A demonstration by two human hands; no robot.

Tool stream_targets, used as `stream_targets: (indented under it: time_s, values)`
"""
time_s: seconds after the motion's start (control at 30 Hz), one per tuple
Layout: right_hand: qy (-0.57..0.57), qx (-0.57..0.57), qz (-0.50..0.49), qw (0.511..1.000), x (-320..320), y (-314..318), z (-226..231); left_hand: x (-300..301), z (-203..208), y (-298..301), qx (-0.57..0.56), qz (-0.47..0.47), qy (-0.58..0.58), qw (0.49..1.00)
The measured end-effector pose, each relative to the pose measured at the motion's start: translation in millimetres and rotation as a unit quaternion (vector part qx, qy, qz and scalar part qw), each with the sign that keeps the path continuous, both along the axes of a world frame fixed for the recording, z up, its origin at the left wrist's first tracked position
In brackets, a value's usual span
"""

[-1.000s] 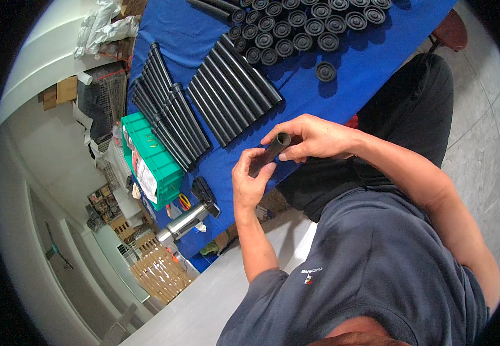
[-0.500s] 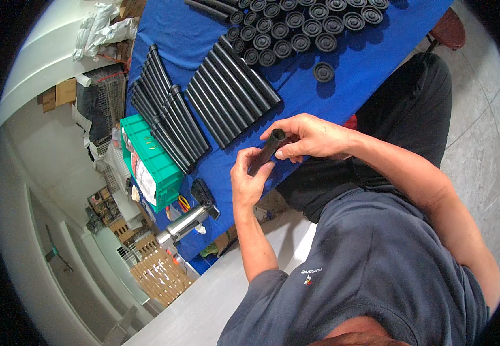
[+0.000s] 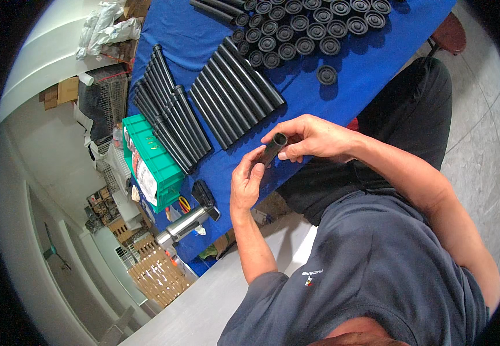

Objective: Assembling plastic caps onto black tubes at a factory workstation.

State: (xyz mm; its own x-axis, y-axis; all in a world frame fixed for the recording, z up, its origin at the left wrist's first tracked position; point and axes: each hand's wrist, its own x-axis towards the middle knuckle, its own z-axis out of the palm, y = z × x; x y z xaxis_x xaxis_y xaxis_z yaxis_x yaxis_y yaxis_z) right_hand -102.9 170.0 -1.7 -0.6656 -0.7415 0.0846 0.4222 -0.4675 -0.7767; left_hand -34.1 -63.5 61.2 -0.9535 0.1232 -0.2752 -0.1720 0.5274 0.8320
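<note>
Between my hands is a black plastic tube (image 3: 272,152), tilted so that its hollow round end faces up toward me. My left hand (image 3: 247,179) is wrapped round its lower part, which the fingers partly hide. Thumb and fingers of my right hand (image 3: 313,138) close on the tube near its open end. Beyond the hands, a row of plain black tubes (image 3: 235,95) lies side by side on the blue cloth (image 3: 307,106). A single round black cap (image 3: 326,75) with ringed faces sits apart from a cluster of similar caps (image 3: 305,45) farther off.
Left of the plain row lie tubes with collared ends (image 3: 175,121), beside a green crate (image 3: 160,167). A steel flask (image 3: 183,226) and yellow-handled scissors (image 3: 184,203) are near the table's left edge. A red stool (image 3: 449,33) stands at far right.
The tube in my hands has tipped, so its open end faces me more fully. My left fingers have loosened slightly along it. The table scene has shifted a little right with my head.
</note>
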Motion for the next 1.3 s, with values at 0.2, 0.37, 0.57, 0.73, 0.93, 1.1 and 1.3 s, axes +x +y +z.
stream_targets:
  time_s: [0.2, 0.37, 0.57, 0.73, 0.93, 1.1, 1.3]
  values:
    - [0.037, 0.046, -0.044, 0.997, 1, -5, -4, 2, -3, 11, -0.070, 0.012, 0.134, 0.988]
    - [0.037, 0.076, -0.057, 0.995, 1, -1, 2, 31, -6, 38, 0.269, 0.117, 0.050, 0.955]
    - [0.267, 0.174, -0.242, 0.916, 16, -7, 0, 47, -53, 64, 0.689, 0.235, -0.244, 0.640]
    - [0.401, 0.279, -0.240, 0.839, 21, 15, 12, 36, -49, 67, 0.676, 0.244, -0.159, 0.677]
    - [0.540, 0.498, -0.334, 0.590, -11, 68, 47, 7, -63, 62, 0.631, 0.147, 0.045, 0.760]
    - [0.563, 0.610, -0.218, 0.512, -29, 82, 40, -8, -73, 73, 0.659, 0.148, 0.064, 0.734]
    - [0.463, 0.579, -0.228, 0.632, -24, 75, 44, -5, -76, 74, 0.684, 0.157, 0.055, 0.710]
